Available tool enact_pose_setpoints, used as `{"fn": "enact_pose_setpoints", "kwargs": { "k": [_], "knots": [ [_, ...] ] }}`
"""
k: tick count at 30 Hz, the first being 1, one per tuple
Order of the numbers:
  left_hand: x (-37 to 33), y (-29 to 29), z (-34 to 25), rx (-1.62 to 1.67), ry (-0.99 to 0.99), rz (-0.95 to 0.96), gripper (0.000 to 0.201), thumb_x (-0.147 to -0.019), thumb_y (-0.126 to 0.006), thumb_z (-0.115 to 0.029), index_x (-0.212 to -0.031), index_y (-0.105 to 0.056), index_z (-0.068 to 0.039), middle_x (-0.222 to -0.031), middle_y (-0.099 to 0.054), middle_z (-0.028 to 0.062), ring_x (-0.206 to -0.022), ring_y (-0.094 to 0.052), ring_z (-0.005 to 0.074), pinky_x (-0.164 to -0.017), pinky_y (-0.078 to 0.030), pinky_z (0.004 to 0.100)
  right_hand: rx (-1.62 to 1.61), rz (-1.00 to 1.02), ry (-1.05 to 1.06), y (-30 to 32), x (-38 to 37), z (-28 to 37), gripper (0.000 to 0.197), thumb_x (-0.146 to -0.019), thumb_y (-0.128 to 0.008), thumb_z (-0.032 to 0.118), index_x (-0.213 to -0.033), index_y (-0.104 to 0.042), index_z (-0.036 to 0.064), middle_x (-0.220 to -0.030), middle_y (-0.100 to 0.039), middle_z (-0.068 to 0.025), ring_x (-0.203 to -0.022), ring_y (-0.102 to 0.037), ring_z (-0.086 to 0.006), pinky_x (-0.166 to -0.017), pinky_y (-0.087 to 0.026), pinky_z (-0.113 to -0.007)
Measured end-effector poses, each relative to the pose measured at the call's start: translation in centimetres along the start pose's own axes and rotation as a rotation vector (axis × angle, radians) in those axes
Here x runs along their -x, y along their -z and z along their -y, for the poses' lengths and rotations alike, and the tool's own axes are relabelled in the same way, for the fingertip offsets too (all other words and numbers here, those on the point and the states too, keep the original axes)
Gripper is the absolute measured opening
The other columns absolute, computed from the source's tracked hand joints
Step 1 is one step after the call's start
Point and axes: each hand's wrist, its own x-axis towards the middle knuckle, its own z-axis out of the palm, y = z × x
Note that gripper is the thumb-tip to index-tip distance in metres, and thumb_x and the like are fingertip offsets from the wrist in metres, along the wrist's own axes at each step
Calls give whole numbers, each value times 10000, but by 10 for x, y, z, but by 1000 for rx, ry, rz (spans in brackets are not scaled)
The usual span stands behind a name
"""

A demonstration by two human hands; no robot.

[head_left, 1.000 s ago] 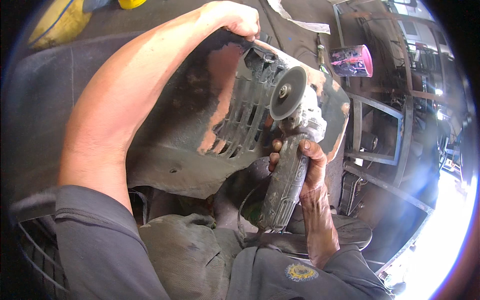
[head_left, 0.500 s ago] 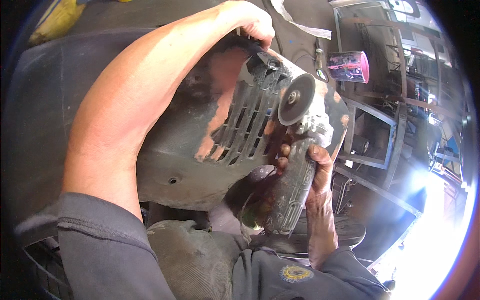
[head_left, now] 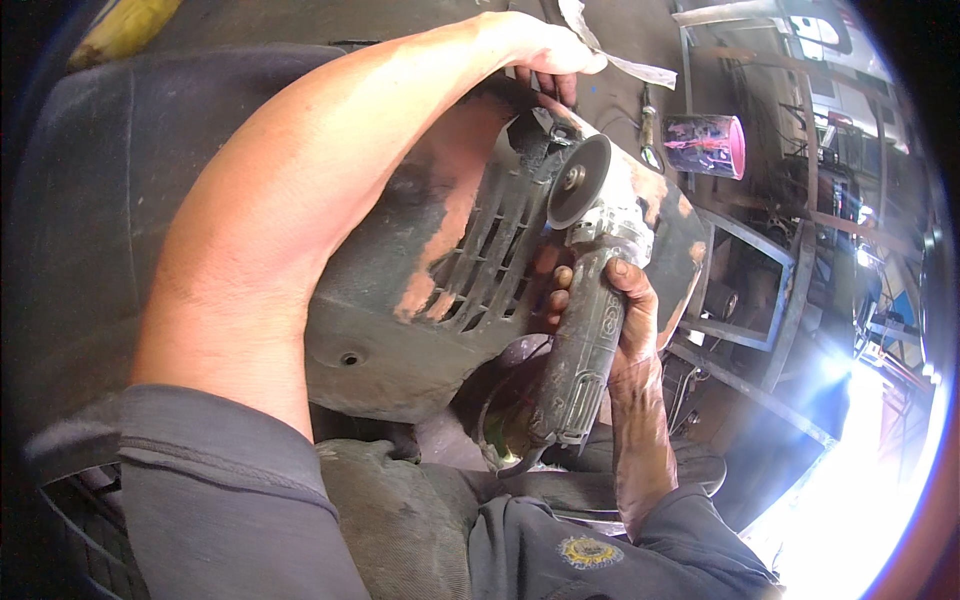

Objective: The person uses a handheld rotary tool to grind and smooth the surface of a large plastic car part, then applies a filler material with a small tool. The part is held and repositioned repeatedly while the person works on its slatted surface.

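My right hand (head_left: 634,300) is wrapped round the body of a dark angle grinder (head_left: 590,345). The grinder's thin, dark disc (head_left: 579,181) faces a worn metal panel (head_left: 385,370) with a row of slots (head_left: 497,262); whether disc and panel touch I cannot tell. Bare pinkish filler patches show on the panel beside the slots. My left arm reaches across the panel. At the panel's far edge is my left hand (head_left: 556,62), its fingers curled down onto that edge and partly hidden behind the thumb side.
A pink-stained can (head_left: 705,147) lies beyond the panel to the right, near a whitish strip (head_left: 640,72) and a slim tool with a hose (head_left: 648,125). Metal frames (head_left: 745,275) stand at the right. Something yellow (head_left: 125,30) shows at the far left. Very bright light comes from lower right.
My left hand has shifted right along the far edge, and its thumb side now points outward. The grinder, still in my right hand, has moved slightly left and away toward the slots.
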Motion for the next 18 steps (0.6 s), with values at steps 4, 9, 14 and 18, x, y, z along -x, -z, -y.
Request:
{"fn": "enact_pose_setpoints", "kwargs": {
  "k": [4, 9, 14, 18],
  "knots": [
    [-1, -4, -4, 176, -11, 30, 771, -975, -276, -632, -1156, -668, 7, -1200, -652, 165, -1059, -609, 303, -935, -454, 413, 19, -9, 13, 0, -2, 1, 501, -783, -683, 274, -1139, -535, -47, -949, -652, -194, -762, -688, -316, -665, -613, -451],
    [-8, -10, -1, 314, 4, 68, 836, -971, -232, -653, -1166, -646, 47, -1183, -644, 216, -1038, -614, 302, -930, -453, 401, 30, -31, 16, -2, -4, 0, 507, -788, -682, 275, -1148, -526, -45, -942, -652, -192, -757, -694, -314, -655, -617, -447],
    [-5, -9, -2, 330, 23, 90, 861, -974, -228, -648, -1168, -622, 92, -1147, -639, 262, -1010, -625, 296, -913, -468, 394, 45, -23, 38, 2, -1, -1, 507, -793, -679, 277, -1153, -521, -44, -935, -653, -190, -752, -698, -309, -647, -621, -441],
    [-9, -10, 0, 392, -13, 94, 877, -975, -232, -645, -1174, -595, 128, -1128, -638, 274, -956, -646, 290, -872, -496, 387, 31, -9, 38, -1, -2, -2, 494, -797, -675, 275, -1143, -529, -47, -934, -654, -191, -750, -698, -309, -648, -621, -439]
  ]
}}
